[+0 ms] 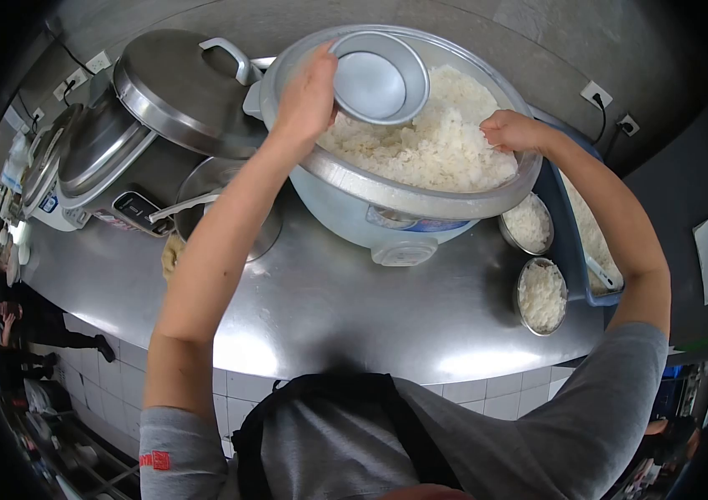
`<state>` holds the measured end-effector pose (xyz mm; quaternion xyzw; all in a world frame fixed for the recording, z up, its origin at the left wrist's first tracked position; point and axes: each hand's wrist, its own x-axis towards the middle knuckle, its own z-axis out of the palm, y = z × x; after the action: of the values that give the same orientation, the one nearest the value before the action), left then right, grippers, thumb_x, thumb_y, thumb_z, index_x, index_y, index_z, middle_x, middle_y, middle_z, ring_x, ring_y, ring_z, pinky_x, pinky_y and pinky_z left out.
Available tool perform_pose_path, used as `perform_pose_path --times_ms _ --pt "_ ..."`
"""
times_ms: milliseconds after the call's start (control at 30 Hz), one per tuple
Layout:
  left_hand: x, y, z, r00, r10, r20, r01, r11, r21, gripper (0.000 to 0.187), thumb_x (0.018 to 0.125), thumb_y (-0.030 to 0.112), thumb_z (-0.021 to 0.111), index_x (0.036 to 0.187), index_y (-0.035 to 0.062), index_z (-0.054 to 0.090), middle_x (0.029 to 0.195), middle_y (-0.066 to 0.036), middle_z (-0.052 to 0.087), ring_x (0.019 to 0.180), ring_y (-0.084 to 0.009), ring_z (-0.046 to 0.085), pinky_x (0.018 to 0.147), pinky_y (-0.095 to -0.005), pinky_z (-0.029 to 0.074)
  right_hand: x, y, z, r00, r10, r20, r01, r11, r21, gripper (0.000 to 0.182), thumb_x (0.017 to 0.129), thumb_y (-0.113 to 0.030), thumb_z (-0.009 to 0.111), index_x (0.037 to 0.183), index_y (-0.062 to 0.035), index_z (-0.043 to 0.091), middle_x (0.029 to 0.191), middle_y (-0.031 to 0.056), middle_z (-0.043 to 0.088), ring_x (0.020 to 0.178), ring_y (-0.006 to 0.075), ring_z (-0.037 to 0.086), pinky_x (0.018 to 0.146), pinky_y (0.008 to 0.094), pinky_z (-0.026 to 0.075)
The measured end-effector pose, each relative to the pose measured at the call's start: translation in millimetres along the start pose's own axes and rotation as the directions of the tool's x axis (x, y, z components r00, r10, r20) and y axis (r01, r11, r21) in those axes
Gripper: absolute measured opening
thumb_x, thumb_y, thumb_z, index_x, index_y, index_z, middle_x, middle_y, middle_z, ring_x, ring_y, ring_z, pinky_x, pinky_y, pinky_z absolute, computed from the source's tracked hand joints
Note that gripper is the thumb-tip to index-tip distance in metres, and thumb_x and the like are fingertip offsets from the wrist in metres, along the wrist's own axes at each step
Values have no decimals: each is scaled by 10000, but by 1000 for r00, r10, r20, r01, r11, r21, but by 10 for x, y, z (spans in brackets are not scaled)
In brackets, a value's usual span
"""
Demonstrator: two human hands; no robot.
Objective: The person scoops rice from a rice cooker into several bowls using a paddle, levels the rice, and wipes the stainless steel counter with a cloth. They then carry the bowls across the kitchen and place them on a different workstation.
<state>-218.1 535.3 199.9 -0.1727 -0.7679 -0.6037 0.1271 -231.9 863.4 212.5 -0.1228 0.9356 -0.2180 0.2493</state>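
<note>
My left hand [308, 96] grips a round metal bowl [375, 83] by its left rim, with nothing inside it. The bowl is tilted toward me over a large rice cooker [333, 200]. Cooked white rice [416, 154] is heaped in the cooker, higher toward the back. My right hand [514, 132] is at the right side of the heap, fingers curled against the rice. What those fingers hold, if anything, is hidden. Two metal bowls filled with rice, a nearer one [542, 296] and a farther one [527, 223], stand right of the cooker.
A blue tub [600, 296] with white grains and a white-handled tool stands at the right. On the left are more cookers [112, 158], a large lid [179, 83] and a metal pot [258, 233]. The steel counter [354, 308] meets a wall with sockets.
</note>
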Motion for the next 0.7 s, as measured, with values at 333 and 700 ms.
perform_pose_path --times_ms 333,700 --pt "334 -55 -117 957 -271 101 260 959 108 424 889 306 320 1191 54 477 733 -100 571 501 -145 531 480 -275 467 21 -399 -459 989 103 -102 -64 943 327 248 847 -176 441 610 -123 390 489 -53 303 403 45 233 367 226 191" --pt "364 116 80 850 -443 285 490 863 -122 413 896 383 327 991 11 478 690 -69 516 481 -119 481 464 -250 433 -130 -1315 -116 721 -425 -548 -123 700 -704 138 836 -117 502 914 -31 576 765 177 621 695 296 626 600 424 483"
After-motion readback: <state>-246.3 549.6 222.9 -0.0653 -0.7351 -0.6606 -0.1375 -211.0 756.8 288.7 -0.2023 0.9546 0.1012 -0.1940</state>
